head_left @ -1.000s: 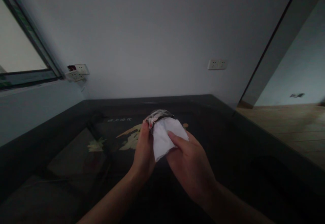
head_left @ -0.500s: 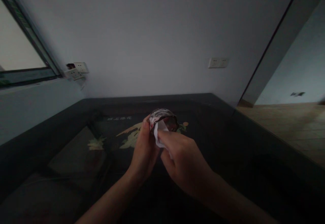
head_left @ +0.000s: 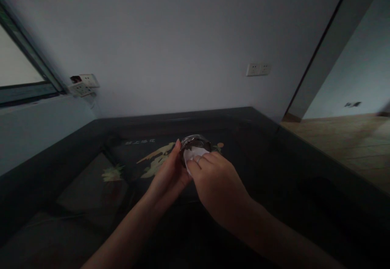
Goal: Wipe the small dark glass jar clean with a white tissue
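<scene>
Tissue (head_left: pixel 195 154) that hung loose and wide between the hands a second ago is now bunched small and pushed into the mouth of a small glass cup (head_left: pixel 196 143), so the wiping has moved from the outside to the inside of the vessel. The left hand (head_left: pixel 167 176) is closed around the cup's near side, thumb up along the wall, holding it tilted just above the dark bench (head_left: pixel 91 147). The right hand (head_left: pixel 217 183) has its fingertips pinched together on the tissue, pressing the wad into the opening; only a small white patch shows past the knuckles. Both hands sit lower and a little farther out over the bench than before. In this dim light the cup reads as clear glass with a shiny rim, though I cannot be sure of its material. Behind, a wall socket (head_left: pixel 258 69) is set in the pale wall.
</scene>
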Motion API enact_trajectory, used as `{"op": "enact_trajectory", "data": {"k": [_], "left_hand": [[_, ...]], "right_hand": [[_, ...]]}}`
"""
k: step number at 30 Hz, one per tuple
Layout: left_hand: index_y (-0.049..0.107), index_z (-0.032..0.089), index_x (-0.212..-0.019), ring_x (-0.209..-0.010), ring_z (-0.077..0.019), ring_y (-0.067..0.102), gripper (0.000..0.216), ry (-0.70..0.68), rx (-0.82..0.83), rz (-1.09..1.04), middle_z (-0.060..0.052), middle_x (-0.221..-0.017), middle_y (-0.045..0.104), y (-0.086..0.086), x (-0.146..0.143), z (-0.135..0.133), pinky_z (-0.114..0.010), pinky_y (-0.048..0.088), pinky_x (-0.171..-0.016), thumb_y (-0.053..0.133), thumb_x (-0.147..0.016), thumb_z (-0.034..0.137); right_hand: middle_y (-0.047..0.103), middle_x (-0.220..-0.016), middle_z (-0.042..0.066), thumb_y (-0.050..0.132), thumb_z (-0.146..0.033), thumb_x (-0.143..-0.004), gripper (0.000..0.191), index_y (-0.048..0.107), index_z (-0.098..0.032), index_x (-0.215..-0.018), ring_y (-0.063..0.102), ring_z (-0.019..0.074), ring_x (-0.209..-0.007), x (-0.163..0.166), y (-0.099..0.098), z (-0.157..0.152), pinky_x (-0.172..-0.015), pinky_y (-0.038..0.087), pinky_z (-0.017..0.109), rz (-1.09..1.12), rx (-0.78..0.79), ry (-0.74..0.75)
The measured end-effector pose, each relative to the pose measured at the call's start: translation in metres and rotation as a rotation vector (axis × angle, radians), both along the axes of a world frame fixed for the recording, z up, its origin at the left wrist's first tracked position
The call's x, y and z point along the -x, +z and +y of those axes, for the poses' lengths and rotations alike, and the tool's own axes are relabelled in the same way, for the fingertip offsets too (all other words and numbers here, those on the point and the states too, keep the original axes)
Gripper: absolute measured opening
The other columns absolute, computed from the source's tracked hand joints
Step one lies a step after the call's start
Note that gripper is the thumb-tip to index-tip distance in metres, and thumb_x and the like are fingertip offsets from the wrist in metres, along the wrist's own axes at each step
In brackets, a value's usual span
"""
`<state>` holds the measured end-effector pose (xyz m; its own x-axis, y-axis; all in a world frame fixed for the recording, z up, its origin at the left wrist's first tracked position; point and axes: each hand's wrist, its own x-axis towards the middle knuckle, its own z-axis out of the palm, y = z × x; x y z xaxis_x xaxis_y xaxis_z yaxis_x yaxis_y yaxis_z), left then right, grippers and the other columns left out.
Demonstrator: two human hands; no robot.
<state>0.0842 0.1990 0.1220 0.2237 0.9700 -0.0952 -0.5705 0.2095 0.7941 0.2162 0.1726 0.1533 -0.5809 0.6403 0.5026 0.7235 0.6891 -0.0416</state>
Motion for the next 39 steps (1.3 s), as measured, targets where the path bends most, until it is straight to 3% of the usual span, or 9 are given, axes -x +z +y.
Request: {"op": "enact_trajectory", "data": {"k": [6,10,13,20,23,26,29,33,39], "left_hand": [[0.065,0.016,-0.107,-0.111,-0.0274,0.062,0.041,0.307,-0.144,-0.023,-0.010,-0.106,0.071,0.006,-0.012,-0.004,-0.036,0.049,-0.093,0.063,-0.083,0.049],[0.062,0.018,-0.109,-0.115,-0.0279,0.059,0.046,0.368,-0.175,-0.038,-0.009,-0.110,0.069,0.002,-0.019,-0.008,-0.035,0.049,-0.093,0.064,-0.080,0.054],[0.060,0.020,-0.112,-0.116,-0.0281,0.059,0.048,0.411,-0.174,0.000,-0.008,-0.111,0.069,-0.002,-0.023,-0.010,-0.034,0.050,-0.092,0.066,-0.078,0.055],[0.058,0.022,-0.118,-0.112,-0.0291,0.061,0.063,0.417,-0.168,0.001,-0.008,-0.111,0.069,-0.002,-0.021,-0.012,-0.033,0.051,-0.087,0.070,-0.070,0.061],[0.057,0.022,-0.118,-0.114,-0.0297,0.060,0.063,0.377,-0.205,-0.026,-0.009,-0.116,0.068,0.001,-0.018,-0.011,-0.034,0.050,-0.089,0.071,-0.070,0.060],[0.058,0.021,-0.116,-0.118,-0.0301,0.058,0.057,0.351,-0.237,-0.043,-0.010,-0.120,0.066,0.004,-0.015,-0.009,-0.036,0.049,-0.092,0.069,-0.073,0.057],[0.060,0.021,-0.115,-0.116,-0.0289,0.059,0.049,0.338,-0.237,0.002,-0.010,-0.117,0.067,0.006,-0.010,-0.006,-0.036,0.048,-0.093,0.066,-0.078,0.054],[0.063,0.018,-0.110,-0.108,-0.0258,0.062,0.046,0.311,-0.207,0.099,-0.009,-0.111,0.069,0.006,-0.001,-0.001,-0.031,0.050,-0.090,0.067,-0.078,0.052],[0.064,0.016,-0.101,-0.100,-0.0260,0.064,0.044,0.295,-0.122,0.138,-0.010,-0.107,0.070,0.003,-0.003,0.002,-0.031,0.053,-0.080,0.072,-0.073,0.049]], "right_hand": [[0.070,-0.088,0.009,0.039,-0.007,-0.080,0.031,0.065,-0.013,-0.095,0.063,0.0201,-0.078,0.006,-0.004,0.001,-0.070,0.050,0.031,0.678,0.498,0.196],[0.070,-0.095,0.012,0.038,-0.013,-0.084,0.039,0.057,-0.010,-0.117,0.067,0.0196,-0.080,0.010,-0.006,0.002,-0.070,0.053,0.030,1.219,0.877,0.304],[0.070,-0.097,0.014,0.031,-0.010,-0.086,0.044,0.051,-0.007,-0.125,0.068,0.0206,-0.079,0.015,-0.005,0.000,-0.070,0.055,0.031,1.369,0.936,0.304],[0.071,-0.093,0.013,0.025,-0.009,-0.094,0.040,0.050,-0.007,-0.125,0.067,0.0175,-0.072,0.016,-0.003,-0.005,-0.067,0.055,0.028,1.141,0.764,0.230],[0.069,-0.082,0.007,0.038,-0.011,-0.091,0.030,0.061,-0.011,-0.111,0.064,0.0160,-0.068,0.010,-0.004,-0.003,-0.060,0.052,0.025,1.031,0.699,0.264],[0.066,-0.074,0.005,0.042,-0.008,-0.085,0.025,0.066,-0.012,-0.091,0.061,0.0156,-0.064,0.005,-0.005,0.000,-0.058,0.050,0.025,0.809,0.434,0.288],[0.070,-0.081,0.010,0.040,-0.001,-0.084,0.029,0.067,-0.008,-0.092,0.065,0.0195,-0.074,0.004,-0.009,0.005,-0.069,0.054,0.031,0.557,0.136,0.256],[0.070,-0.112,0.019,0.042,-0.003,-0.089,0.034,0.064,-0.002,-0.115,0.065,0.0269,-0.107,0.004,-0.019,0.010,-0.096,0.051,0.039,0.187,-0.174,0.144],[0.066,-0.116,0.025,0.045,-0.002,-0.088,0.035,0.064,0.006,-0.116,0.064,0.0303,-0.110,0.007,-0.030,0.010,-0.100,0.049,0.040,-0.014,-0.223,-0.035]]}}
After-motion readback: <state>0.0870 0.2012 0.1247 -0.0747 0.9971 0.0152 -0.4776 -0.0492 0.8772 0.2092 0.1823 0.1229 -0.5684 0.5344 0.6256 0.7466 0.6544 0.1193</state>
